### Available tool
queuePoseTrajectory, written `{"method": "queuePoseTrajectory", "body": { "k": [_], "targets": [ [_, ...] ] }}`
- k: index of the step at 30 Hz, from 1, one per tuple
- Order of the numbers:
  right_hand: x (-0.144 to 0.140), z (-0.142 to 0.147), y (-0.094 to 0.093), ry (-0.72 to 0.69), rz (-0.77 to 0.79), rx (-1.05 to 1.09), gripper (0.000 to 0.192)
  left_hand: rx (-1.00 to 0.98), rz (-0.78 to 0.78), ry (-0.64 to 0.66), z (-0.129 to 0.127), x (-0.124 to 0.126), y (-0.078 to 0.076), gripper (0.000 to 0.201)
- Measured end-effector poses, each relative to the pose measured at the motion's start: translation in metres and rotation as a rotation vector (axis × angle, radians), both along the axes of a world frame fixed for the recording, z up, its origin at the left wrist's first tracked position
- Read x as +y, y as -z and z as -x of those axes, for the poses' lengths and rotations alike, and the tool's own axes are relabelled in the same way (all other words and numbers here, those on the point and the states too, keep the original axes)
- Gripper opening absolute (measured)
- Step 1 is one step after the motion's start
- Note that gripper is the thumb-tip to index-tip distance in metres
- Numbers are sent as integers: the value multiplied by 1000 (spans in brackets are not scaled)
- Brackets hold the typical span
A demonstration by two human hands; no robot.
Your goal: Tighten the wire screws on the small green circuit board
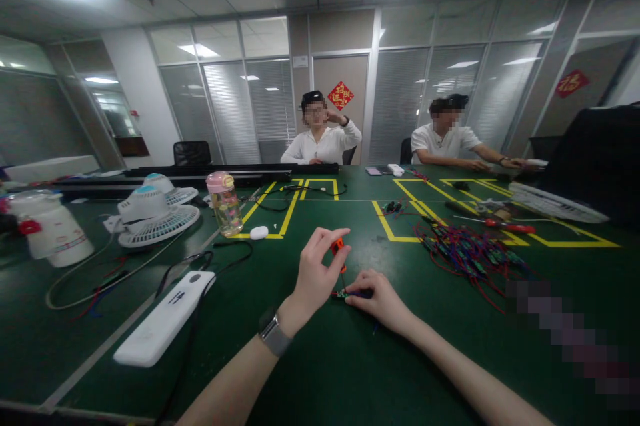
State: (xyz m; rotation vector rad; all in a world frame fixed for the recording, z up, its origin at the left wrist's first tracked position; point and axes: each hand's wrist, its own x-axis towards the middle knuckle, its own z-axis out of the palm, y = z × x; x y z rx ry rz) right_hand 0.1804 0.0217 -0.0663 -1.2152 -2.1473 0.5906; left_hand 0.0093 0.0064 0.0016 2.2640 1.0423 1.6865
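Green tabletop looks smooth, kinda satiny. Power strip at 8 o'clock: smooth white plastic. Bottle at 9, clear plastic-ish; tool handle at 6, orange plastic.

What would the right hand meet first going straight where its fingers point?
Likely the small green circuit board, right at its fingers; then perhaps the orange-handled screwdriver, though depth is unclear.

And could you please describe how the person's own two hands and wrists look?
The left hand is ungloved, with a watch on a grey strap at its wrist. The right hand is also ungloved, its wrist unadorned. No sleeves show.
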Motion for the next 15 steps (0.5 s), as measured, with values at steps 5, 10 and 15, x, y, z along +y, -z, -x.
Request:
{"method": "queuePoseTrajectory", "body": {
  "k": [5, 10, 15],
  "targets": [
    [1, -1, 1, -7, 7, -4, 15, -33, 59, 63, 0, 4, -1, 36],
    [2, -1, 1, -12, 8, 1, 14, -28, 37, 3, 2, 5, -2, 27],
    [2, -2, 1, -15, 3, -3, 15, -51, 92, 80, 0, 1, -4, 32]
  ]
}}
